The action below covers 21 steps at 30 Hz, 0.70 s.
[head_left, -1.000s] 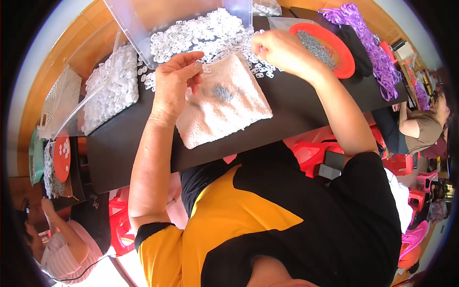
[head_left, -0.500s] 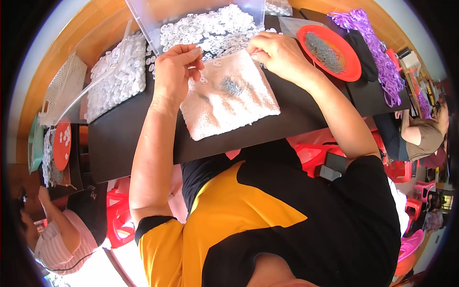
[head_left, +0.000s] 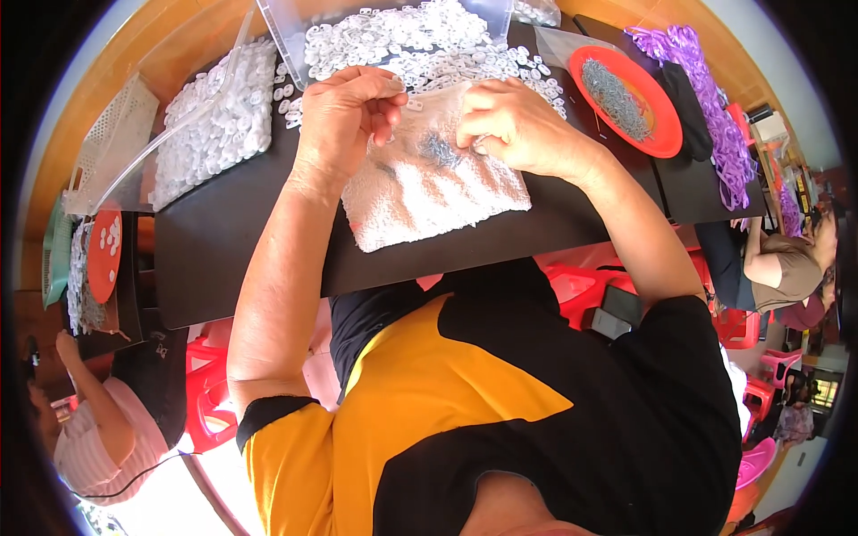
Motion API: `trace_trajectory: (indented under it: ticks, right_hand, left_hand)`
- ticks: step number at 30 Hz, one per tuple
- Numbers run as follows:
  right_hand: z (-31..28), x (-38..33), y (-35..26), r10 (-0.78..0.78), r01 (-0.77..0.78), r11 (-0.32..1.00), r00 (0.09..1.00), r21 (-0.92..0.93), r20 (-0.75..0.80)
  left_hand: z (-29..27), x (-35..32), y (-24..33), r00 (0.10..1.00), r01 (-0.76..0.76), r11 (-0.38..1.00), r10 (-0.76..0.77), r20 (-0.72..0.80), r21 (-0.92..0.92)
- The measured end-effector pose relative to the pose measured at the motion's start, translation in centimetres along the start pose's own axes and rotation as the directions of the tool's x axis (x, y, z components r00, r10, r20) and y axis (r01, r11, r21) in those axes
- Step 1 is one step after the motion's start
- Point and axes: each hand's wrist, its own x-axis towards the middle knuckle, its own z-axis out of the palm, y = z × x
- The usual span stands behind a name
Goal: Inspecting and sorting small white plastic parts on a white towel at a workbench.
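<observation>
My left hand (head_left: 344, 121) is raised over the upper left edge of a pale towel (head_left: 438, 210), thumb and fingertips pinched together. Whatever they hold is too small to make out. Over the towel's upper right part, my right hand (head_left: 523, 129) has its fingers curled and closed, beside a small heap of grey metal pins (head_left: 438, 150). Its fingertips are partly hidden, so any small thing in them cannot be told. A small white plastic piece with two holes (head_left: 415, 105) lies on the towel between the hands.
Beyond the towel, a clear plastic bin (head_left: 290, 54) lies tipped with many white pieces (head_left: 393, 40) spilling out. A bag of white pieces (head_left: 214, 116) is on the left. Farther right are a red plate of metal pins (head_left: 661, 134) and purple ribbons (head_left: 728, 161). Other people sit at both sides.
My right hand has come from the white pieces at the towel's far edge back toward the metal pins. My left hand stays pinched near the towel's upper left. The whole view has shifted slightly.
</observation>
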Motion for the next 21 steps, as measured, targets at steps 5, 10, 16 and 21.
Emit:
trace_trajectory:
  ticks: [5,10,16,21]
  right_hand:
    - [0.4,-0.4,0.1,0.001,-0.001,0.999,1.0,0.036,-0.007]
    - [0.3,0.5,0.5,0.045,-0.064,0.986,0.991,-0.156,-0.124]
    - [0.1,-0.2,-0.4,0.037,-0.041,0.998,0.997,-0.055,-0.07]
    - [1.1,-0.7,0.0,0.039,-0.039,0.999,0.996,0.004,-0.075]
  left_hand:
    - [0.3,-0.2,-0.4,1.0,0.024,0.999,-0.025,0.019,0.028]
    - [0.4,-0.2,-0.8,0.999,0.042,0.999,-0.042,0.007,0.033]
    - [0.2,-0.1,-0.8,1.0,0.022,1.0,-0.021,-0.02,0.005]
    - [0.4,0.0,-1.0,0.999,0.027,1.0,-0.027,-0.031,0.014]
